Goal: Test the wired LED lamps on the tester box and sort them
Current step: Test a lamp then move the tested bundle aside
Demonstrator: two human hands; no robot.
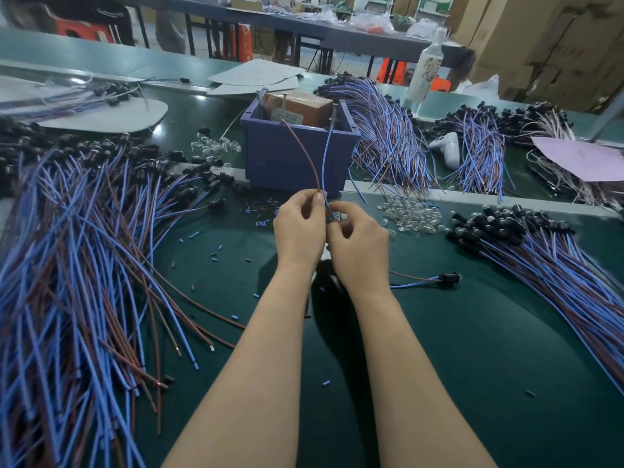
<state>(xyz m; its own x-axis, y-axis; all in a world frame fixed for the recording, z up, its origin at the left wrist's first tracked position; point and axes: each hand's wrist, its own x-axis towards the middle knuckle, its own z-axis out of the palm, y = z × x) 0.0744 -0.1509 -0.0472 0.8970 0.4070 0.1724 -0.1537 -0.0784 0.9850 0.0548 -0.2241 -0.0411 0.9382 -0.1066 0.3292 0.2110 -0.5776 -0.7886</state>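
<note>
The tester box (297,157) is a blue crate holding a brown block with upright metal pins, at the table's centre. My left hand (299,228) and my right hand (358,244) meet just in front of it, both pinching one wired lamp. Its brown wire (304,150) and blue wire (326,157) arch up to the pins on the box. The lamp head itself is hidden between my fingers. A big heap of wired lamps (77,251) lies at the left, another pile (540,251) at the right.
A single wired lamp (435,278) lies right of my right wrist. Clear bulbs (410,214) are heaped right of the box, more bundles (388,130) behind it. A white bottle (427,65) and a white handheld tool (447,148) stand further back. Wire scraps litter the green mat.
</note>
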